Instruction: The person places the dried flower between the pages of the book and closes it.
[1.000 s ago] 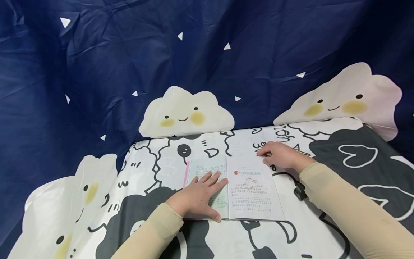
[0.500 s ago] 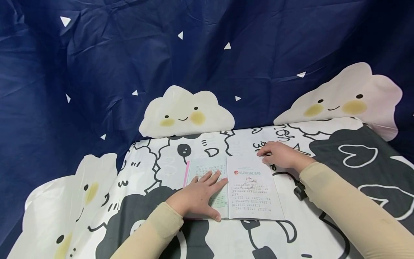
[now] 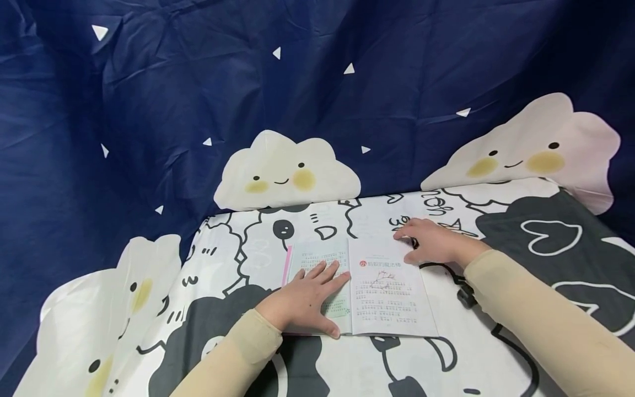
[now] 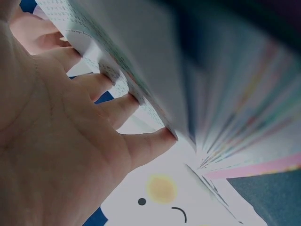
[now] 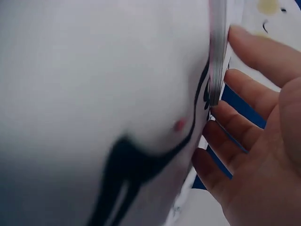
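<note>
An open book (image 3: 389,300) lies on the patterned cloth in the head view, with printed text on both pages and a red twig-like drawing on the right page. My left hand (image 3: 310,300) rests on the left page with its fingers spread; the left wrist view shows its fingertips (image 4: 171,134) against the paper. At the book's upper right corner is my right hand (image 3: 434,242), its thumb at the page edge and the other fingers reaching beyond the corner. In the right wrist view the thumb (image 5: 240,40) touches near the page stack (image 5: 218,56), and the fingers are loosely bent, holding nothing.
A white cloth (image 3: 476,358) with black cartoon drawings covers the surface under the book. Behind it hangs a dark blue curtain (image 3: 317,99) with white triangles and smiling clouds (image 3: 278,193) along its lower part.
My right thumb has moved away from its fingers, down onto the right page's edge near the corner. The left hand and the book stay in place.
</note>
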Tool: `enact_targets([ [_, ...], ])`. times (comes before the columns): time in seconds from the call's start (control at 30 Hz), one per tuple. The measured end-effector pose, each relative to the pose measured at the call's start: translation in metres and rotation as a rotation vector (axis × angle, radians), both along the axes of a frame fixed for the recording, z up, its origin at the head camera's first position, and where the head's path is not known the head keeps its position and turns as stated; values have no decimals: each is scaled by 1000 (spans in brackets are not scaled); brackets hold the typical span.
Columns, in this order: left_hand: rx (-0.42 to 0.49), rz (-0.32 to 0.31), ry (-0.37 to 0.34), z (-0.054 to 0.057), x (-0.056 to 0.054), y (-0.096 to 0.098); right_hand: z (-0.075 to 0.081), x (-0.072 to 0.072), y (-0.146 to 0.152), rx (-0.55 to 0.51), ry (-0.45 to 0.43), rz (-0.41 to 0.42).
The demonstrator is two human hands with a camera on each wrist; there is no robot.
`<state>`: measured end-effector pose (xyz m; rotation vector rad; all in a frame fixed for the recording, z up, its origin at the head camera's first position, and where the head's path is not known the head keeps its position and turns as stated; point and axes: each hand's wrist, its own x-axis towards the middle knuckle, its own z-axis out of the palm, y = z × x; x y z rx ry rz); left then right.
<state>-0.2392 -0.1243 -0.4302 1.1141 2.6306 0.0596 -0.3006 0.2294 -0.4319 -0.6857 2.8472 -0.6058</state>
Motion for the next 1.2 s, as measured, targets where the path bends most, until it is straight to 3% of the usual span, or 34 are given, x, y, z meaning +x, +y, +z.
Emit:
enact_targets([
  [0.37,-4,6,-7,0,0,-1,8,82,-5,86,73,218],
  [0.5,-4,16,-9,1,0,-4,11,101,-11,116,86,256],
  [0.9,4,11,-13,-2,0,-1,8,115,-22,189,161,252],
  [1.2,-11,5,9,-1,0,1,9,117,-21,208,144,243],
])
